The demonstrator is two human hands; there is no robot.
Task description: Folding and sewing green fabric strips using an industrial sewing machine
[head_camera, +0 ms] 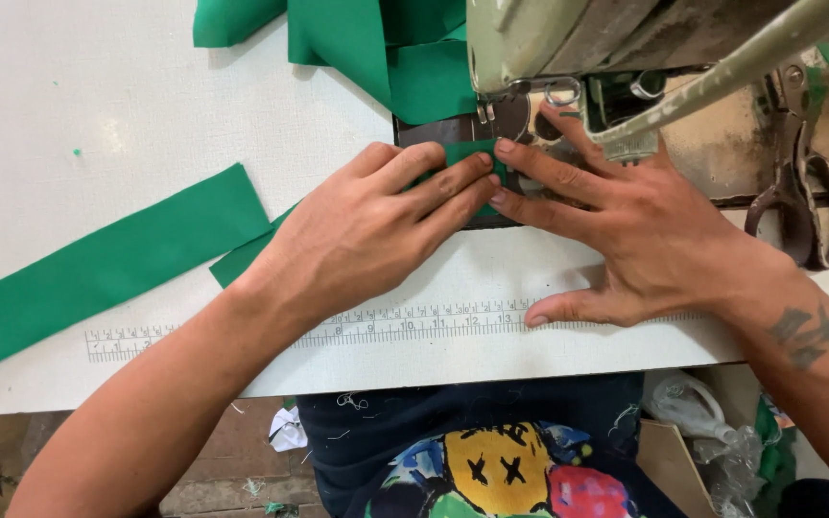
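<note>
Your left hand (367,235) and right hand (616,225) lay flat with fingers spread, fingertips pressing the green fabric strip (472,158) just in front of the sewing machine (568,48), its long axis trailing back-left under your left hand.

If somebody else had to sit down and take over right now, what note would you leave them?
Left hand: flat, fingers pressing the green fabric strip at the sewing machine.
Right hand: flat beside it, fingertips on the same strip by the presser foot, thumb on the printed ruler.
Another green strip lies on the white table, left; more green fabric sits behind the machine; scissors lie right.
Done: strip positioned at the foot.
Left: no stitches visible yet.
</note>
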